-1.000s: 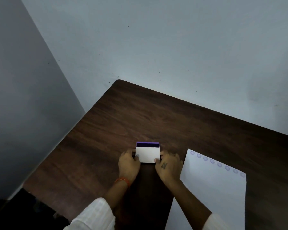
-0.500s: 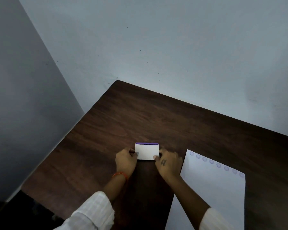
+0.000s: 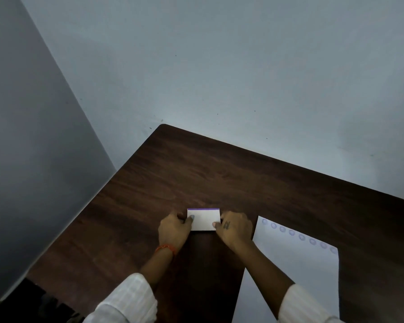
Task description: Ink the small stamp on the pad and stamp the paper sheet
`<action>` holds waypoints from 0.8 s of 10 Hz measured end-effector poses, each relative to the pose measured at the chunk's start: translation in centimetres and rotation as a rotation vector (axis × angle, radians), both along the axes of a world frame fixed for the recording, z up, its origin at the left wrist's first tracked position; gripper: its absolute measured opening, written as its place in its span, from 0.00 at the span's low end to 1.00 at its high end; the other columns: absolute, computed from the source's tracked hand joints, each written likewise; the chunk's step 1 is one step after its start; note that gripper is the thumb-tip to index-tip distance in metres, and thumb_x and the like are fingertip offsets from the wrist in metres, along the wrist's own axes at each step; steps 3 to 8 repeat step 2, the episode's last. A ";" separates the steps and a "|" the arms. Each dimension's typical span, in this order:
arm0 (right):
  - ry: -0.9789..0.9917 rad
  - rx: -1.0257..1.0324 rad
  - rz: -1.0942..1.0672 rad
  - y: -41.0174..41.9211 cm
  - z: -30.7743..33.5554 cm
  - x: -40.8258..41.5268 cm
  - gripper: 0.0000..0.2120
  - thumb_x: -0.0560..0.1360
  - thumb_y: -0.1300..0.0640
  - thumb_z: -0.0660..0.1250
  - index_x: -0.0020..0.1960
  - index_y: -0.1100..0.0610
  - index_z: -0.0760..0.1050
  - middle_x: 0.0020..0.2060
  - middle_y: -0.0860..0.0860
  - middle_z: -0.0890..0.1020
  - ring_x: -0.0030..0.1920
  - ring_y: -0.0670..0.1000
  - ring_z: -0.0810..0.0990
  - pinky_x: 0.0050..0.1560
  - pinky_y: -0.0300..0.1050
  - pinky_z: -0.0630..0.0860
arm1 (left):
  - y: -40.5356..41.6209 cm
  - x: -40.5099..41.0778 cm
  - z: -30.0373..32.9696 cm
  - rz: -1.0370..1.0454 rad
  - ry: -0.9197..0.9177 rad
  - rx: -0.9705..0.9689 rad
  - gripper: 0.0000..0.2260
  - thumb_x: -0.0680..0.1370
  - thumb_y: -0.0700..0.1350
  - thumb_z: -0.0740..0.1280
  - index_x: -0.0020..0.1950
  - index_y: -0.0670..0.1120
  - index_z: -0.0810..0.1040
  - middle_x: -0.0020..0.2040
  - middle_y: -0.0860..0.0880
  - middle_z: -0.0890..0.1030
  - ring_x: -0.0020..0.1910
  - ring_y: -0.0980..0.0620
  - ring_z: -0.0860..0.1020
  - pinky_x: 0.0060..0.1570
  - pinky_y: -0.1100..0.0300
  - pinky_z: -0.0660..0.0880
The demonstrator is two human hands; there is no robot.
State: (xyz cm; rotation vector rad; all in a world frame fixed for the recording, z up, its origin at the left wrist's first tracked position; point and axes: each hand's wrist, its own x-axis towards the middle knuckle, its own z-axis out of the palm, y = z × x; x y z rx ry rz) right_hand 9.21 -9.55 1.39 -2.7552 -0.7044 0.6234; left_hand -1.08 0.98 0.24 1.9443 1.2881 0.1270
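Note:
A small white ink pad case [image 3: 203, 219] with a thin purple strip along its far edge lies on the dark wooden table [image 3: 219, 178]. My left hand [image 3: 174, 230] grips its left side, thumb on the white lid. My right hand [image 3: 234, 228] grips its right side, thumb on the lid too. The lid looks nearly flat on the case. The white paper sheet [image 3: 296, 271] lies to the right, with a row of several pale purple round stamp marks [image 3: 301, 237] along its far edge. No stamp is visible.
The table stands in a corner, with a pale wall behind [image 3: 219, 78] and a grey wall on the left [image 3: 33, 159]. Its left edge runs diagonally toward me. A dark floor area [image 3: 33, 304] shows at the bottom left.
The lid has come down: the wide purple band seen a second ago has shrunk to a thin line. Both hands stay on the case's sides.

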 end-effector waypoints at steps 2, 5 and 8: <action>-0.172 0.178 -0.030 -0.2 2.7 0.8 0.19 0.76 0.47 0.61 0.62 0.57 0.70 0.60 0.55 0.77 0.59 0.55 0.73 0.57 0.48 0.72 | -1.0 1.7 2.5 -0.155 -0.085 0.269 0.17 0.76 0.51 0.65 0.61 0.44 0.73 0.61 0.43 0.76 0.58 0.46 0.76 0.56 0.52 0.76; -0.172 0.178 -0.030 -0.2 2.7 0.8 0.19 0.76 0.47 0.61 0.62 0.57 0.70 0.60 0.55 0.77 0.59 0.55 0.73 0.57 0.48 0.72 | -1.0 1.7 2.5 -0.155 -0.085 0.269 0.17 0.76 0.51 0.65 0.61 0.44 0.73 0.61 0.43 0.76 0.58 0.46 0.76 0.56 0.52 0.76; -0.172 0.178 -0.030 -0.2 2.7 0.8 0.19 0.76 0.47 0.61 0.62 0.57 0.70 0.60 0.55 0.77 0.59 0.55 0.73 0.57 0.48 0.72 | -1.0 1.7 2.5 -0.155 -0.085 0.269 0.17 0.76 0.51 0.65 0.61 0.44 0.73 0.61 0.43 0.76 0.58 0.46 0.76 0.56 0.52 0.76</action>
